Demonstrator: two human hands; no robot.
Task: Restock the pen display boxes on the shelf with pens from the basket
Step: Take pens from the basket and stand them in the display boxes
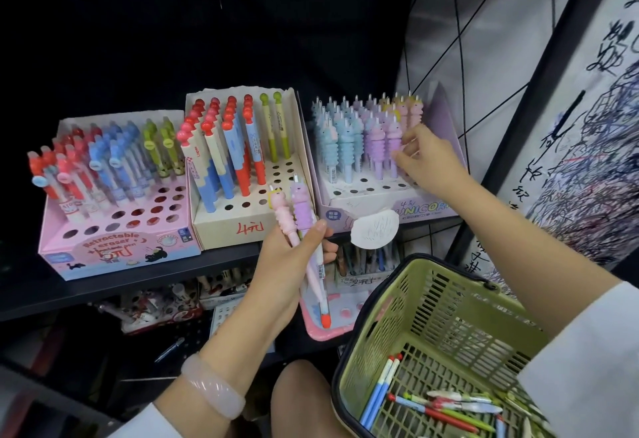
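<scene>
On the dark shelf (221,261) the unicorn box (387,204) stood rightmost, the right hand (427,161) pinching a pen there while the left hand (294,258), before the box, gripped two pens (297,211); light, stiff, rubbery-topped, probably best held mid-barrel.

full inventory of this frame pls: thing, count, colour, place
Eraser box: one, pink, shelf left; red, blue, green pens, front holes empty.
Cream box: one, shelf middle; red, blue, green pens, part full.
Unicorn box: one, lilac, shelf right; blue, purple, pink pens.
Held unicorn pens: two, pink and purple, in left hand.
Basket: one, green, lower right; loose mixed-colour pens inside.
Lower shelf stock: count unclear, below the boxes.
Bracelet: one, pale pink, left wrist.
Left hand: grips the two pens.
Right hand: at the unicorn box, fingertips on a pen.
</scene>
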